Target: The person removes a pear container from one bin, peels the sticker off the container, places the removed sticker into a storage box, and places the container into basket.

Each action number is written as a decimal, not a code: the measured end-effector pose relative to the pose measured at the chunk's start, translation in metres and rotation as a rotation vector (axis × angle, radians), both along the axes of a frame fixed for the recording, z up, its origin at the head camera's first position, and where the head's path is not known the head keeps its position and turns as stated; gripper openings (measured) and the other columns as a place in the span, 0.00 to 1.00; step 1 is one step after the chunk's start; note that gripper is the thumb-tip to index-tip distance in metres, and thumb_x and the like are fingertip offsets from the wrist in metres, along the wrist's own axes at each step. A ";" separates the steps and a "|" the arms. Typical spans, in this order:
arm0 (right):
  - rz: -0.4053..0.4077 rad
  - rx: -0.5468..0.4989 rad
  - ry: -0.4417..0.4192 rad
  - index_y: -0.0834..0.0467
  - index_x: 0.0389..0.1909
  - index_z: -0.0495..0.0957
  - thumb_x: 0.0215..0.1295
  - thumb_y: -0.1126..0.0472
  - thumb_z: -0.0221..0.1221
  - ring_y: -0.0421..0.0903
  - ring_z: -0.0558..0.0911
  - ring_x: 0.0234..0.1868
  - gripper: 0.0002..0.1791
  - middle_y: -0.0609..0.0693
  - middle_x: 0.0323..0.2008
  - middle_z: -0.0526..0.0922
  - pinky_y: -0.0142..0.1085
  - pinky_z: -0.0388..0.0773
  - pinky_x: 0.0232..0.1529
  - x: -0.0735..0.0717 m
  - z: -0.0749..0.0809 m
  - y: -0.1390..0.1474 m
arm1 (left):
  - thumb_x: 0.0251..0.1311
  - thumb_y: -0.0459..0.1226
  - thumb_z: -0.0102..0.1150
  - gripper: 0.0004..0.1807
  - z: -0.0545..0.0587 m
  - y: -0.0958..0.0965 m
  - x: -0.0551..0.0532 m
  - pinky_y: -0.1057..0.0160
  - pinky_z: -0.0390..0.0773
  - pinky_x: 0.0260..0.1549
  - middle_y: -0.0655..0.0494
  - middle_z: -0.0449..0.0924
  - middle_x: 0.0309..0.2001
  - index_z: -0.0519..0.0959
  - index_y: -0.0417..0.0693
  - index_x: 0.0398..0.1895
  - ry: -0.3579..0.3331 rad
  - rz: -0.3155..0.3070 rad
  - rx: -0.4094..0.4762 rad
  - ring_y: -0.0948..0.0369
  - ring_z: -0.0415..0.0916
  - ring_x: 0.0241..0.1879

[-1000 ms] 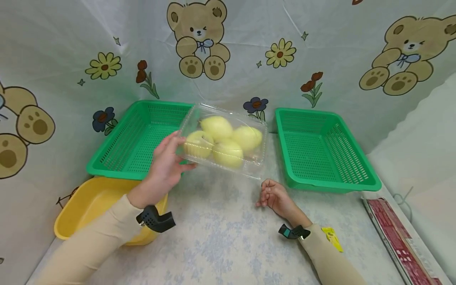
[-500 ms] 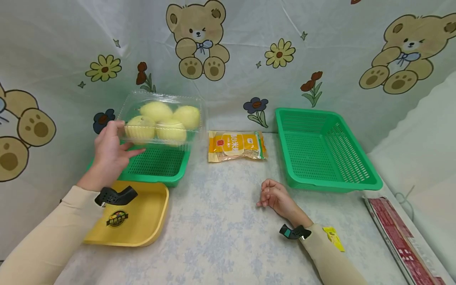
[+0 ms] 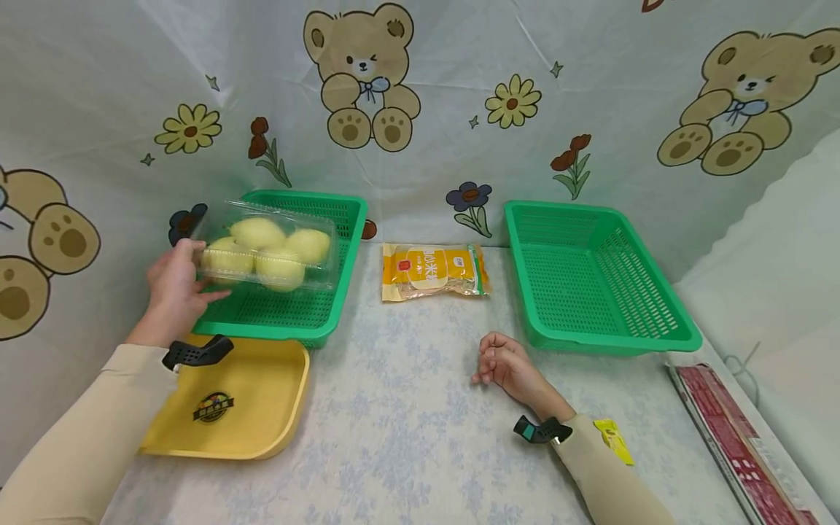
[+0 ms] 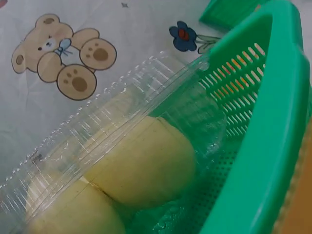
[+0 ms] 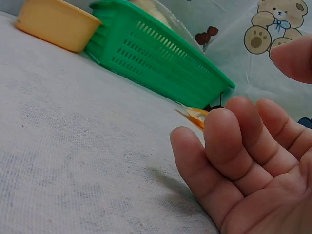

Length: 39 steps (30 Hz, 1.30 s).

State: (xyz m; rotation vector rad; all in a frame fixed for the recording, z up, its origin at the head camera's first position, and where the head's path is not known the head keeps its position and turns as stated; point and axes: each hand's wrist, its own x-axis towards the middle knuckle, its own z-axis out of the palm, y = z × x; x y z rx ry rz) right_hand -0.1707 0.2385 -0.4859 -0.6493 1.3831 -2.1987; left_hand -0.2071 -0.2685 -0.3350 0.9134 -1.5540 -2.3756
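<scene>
In the head view, my left hand point(image 3: 173, 288) grips the left end of a clear plastic clamshell box point(image 3: 318, 271) with several pale yellow round fruits point(image 3: 257, 233) inside. The box is tilted, inside the left green basket point(image 3: 275, 321). Through the left wrist view, two of the fruits point(image 4: 146, 161) show large behind the clear wall, beside the basket's slotted side point(image 4: 239, 87). My right hand point(image 3: 508, 368) rests on the table, fingers loosely curled with nothing in them; the right wrist view shows its fingers point(image 5: 224, 141) bare.
A yellow basin point(image 3: 256, 408) stands in front of the left basket. An orange-and-yellow food packet point(image 3: 433, 271) lies between it and the right green basket point(image 3: 590, 292). Near my right sleeve is a small yellow sachet point(image 3: 613, 441); a red flat package point(image 3: 735, 445) lies at the right edge.
My left hand has carried the fruit box leftward from mid-table, then lowered it into the left green basket. The food packet came into view behind it. The right hand stays put.
</scene>
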 end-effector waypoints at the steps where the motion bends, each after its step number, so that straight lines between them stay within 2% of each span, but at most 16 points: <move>1: -0.004 0.006 -0.001 0.57 0.41 0.71 0.71 0.73 0.37 0.37 0.79 0.25 0.15 0.43 0.23 0.74 0.36 0.86 0.42 0.000 0.000 0.000 | 0.70 0.45 0.56 0.05 -0.002 -0.001 -0.001 0.37 0.57 0.75 0.67 0.65 0.50 0.71 0.59 0.41 -0.007 -0.007 -0.028 0.47 0.57 0.76; 4: -0.009 0.014 -0.005 0.57 0.41 0.71 0.71 0.73 0.38 0.37 0.79 0.24 0.14 0.43 0.23 0.75 0.35 0.86 0.42 0.000 0.000 -0.001 | 0.69 0.46 0.58 0.10 -0.009 -0.004 -0.004 0.39 0.70 0.66 0.66 0.65 0.48 0.70 0.63 0.49 -0.036 -0.022 -0.119 0.51 0.71 0.58; 6: -0.012 0.020 -0.007 0.57 0.40 0.71 0.71 0.73 0.38 0.37 0.79 0.24 0.13 0.44 0.23 0.76 0.35 0.86 0.41 0.001 0.001 -0.001 | 0.68 0.47 0.59 0.12 -0.013 -0.007 -0.006 0.42 0.74 0.56 0.65 0.66 0.47 0.70 0.64 0.49 -0.057 -0.029 -0.169 0.58 0.71 0.46; 8: -0.013 0.024 -0.008 0.57 0.40 0.70 0.71 0.73 0.39 0.37 0.79 0.24 0.13 0.44 0.23 0.76 0.35 0.87 0.41 0.001 0.000 -0.001 | 0.68 0.48 0.60 0.12 -0.017 -0.009 -0.007 0.43 0.75 0.53 0.66 0.66 0.47 0.69 0.66 0.49 -0.070 -0.037 -0.193 0.59 0.70 0.44; 10: -0.015 0.029 -0.009 0.57 0.40 0.70 0.71 0.73 0.39 0.37 0.79 0.24 0.13 0.44 0.23 0.76 0.35 0.87 0.41 0.001 0.001 -0.002 | 0.68 0.48 0.59 0.12 -0.020 -0.010 -0.007 0.39 0.75 0.58 0.66 0.64 0.47 0.68 0.66 0.48 -0.069 -0.047 -0.194 0.58 0.68 0.46; 11: -0.017 0.033 -0.008 0.57 0.40 0.70 0.71 0.72 0.39 0.37 0.79 0.24 0.12 0.44 0.23 0.77 0.35 0.87 0.41 0.001 0.001 -0.002 | 0.69 0.49 0.59 0.12 -0.021 -0.011 -0.007 0.37 0.72 0.64 0.66 0.63 0.47 0.67 0.66 0.48 -0.064 -0.057 -0.195 0.58 0.67 0.48; 14: -0.023 0.038 -0.007 0.57 0.40 0.70 0.71 0.72 0.40 0.37 0.79 0.24 0.12 0.44 0.23 0.77 0.35 0.87 0.41 0.001 0.001 -0.002 | 0.70 0.52 0.57 0.15 -0.023 -0.011 -0.006 0.34 0.61 0.72 0.67 0.61 0.49 0.65 0.67 0.54 -0.046 -0.095 -0.206 0.49 0.62 0.64; 16: -0.025 0.039 -0.006 0.57 0.40 0.70 0.71 0.72 0.39 0.37 0.79 0.24 0.12 0.44 0.23 0.76 0.35 0.87 0.41 0.001 0.002 -0.002 | 0.70 0.54 0.55 0.24 -0.022 -0.011 -0.005 0.34 0.59 0.73 0.64 0.62 0.61 0.62 0.68 0.66 -0.040 -0.124 -0.220 0.43 0.50 0.76; 18: -0.026 0.040 -0.005 0.57 0.40 0.70 0.71 0.72 0.39 0.37 0.79 0.24 0.12 0.44 0.23 0.76 0.35 0.87 0.41 0.001 0.002 -0.001 | 0.71 0.55 0.52 0.35 -0.021 -0.010 -0.003 0.36 0.56 0.75 0.55 0.54 0.74 0.53 0.68 0.77 -0.039 -0.153 -0.220 0.44 0.34 0.82; 20: -0.026 0.041 -0.006 0.57 0.40 0.70 0.71 0.73 0.38 0.37 0.79 0.24 0.13 0.44 0.23 0.76 0.35 0.87 0.41 0.001 0.002 -0.001 | 0.72 0.56 0.50 0.42 -0.019 -0.009 -0.001 0.37 0.54 0.76 0.54 0.39 0.83 0.43 0.67 0.82 -0.038 -0.172 -0.188 0.45 0.26 0.82; 21: -0.026 0.040 -0.005 0.57 0.40 0.71 0.71 0.73 0.38 0.37 0.79 0.24 0.13 0.44 0.23 0.76 0.35 0.87 0.41 0.001 0.003 0.000 | 0.72 0.56 0.49 0.43 -0.017 -0.009 0.000 0.39 0.52 0.77 0.57 0.31 0.84 0.40 0.68 0.83 -0.033 -0.183 -0.152 0.46 0.22 0.82; 22: -0.026 0.040 -0.006 0.57 0.40 0.71 0.71 0.73 0.38 0.37 0.79 0.24 0.13 0.44 0.23 0.76 0.35 0.87 0.41 0.001 0.003 0.000 | 0.73 0.56 0.49 0.43 -0.016 -0.009 0.001 0.40 0.51 0.78 0.61 0.28 0.84 0.39 0.69 0.83 -0.028 -0.192 -0.112 0.48 0.19 0.82; 27: -0.030 0.040 -0.012 0.57 0.40 0.71 0.71 0.73 0.39 0.37 0.79 0.24 0.13 0.44 0.23 0.77 0.35 0.87 0.41 0.000 0.004 0.001 | 0.76 0.55 0.42 0.38 -0.010 -0.012 0.005 0.50 0.45 0.80 0.75 0.19 0.80 0.34 0.81 0.79 0.008 -0.218 0.120 0.59 0.10 0.79; 33: -0.037 0.050 -0.020 0.56 0.40 0.72 0.72 0.73 0.39 0.38 0.79 0.24 0.13 0.44 0.22 0.77 0.36 0.87 0.41 0.000 0.002 0.000 | 0.78 0.53 0.36 0.35 -0.002 -0.010 0.010 0.57 0.34 0.80 0.81 0.08 0.75 0.30 0.91 0.75 0.060 -0.142 0.372 0.66 0.08 0.78; 36: -0.039 0.047 -0.017 0.56 0.40 0.72 0.71 0.73 0.39 0.37 0.79 0.24 0.14 0.44 0.22 0.76 0.35 0.87 0.41 0.000 0.001 0.000 | 0.78 0.54 0.34 0.36 0.003 -0.005 0.015 0.61 0.31 0.80 0.80 0.04 0.74 0.26 0.92 0.74 0.055 -0.109 0.403 0.68 0.07 0.77; 39: -0.039 0.046 -0.013 0.56 0.41 0.71 0.71 0.73 0.38 0.37 0.79 0.24 0.14 0.44 0.22 0.77 0.35 0.86 0.40 0.000 0.000 -0.001 | 0.78 0.54 0.33 0.41 0.009 -0.001 0.022 0.67 0.28 0.79 0.81 0.00 0.72 0.13 0.87 0.70 0.039 -0.107 0.394 0.70 0.05 0.76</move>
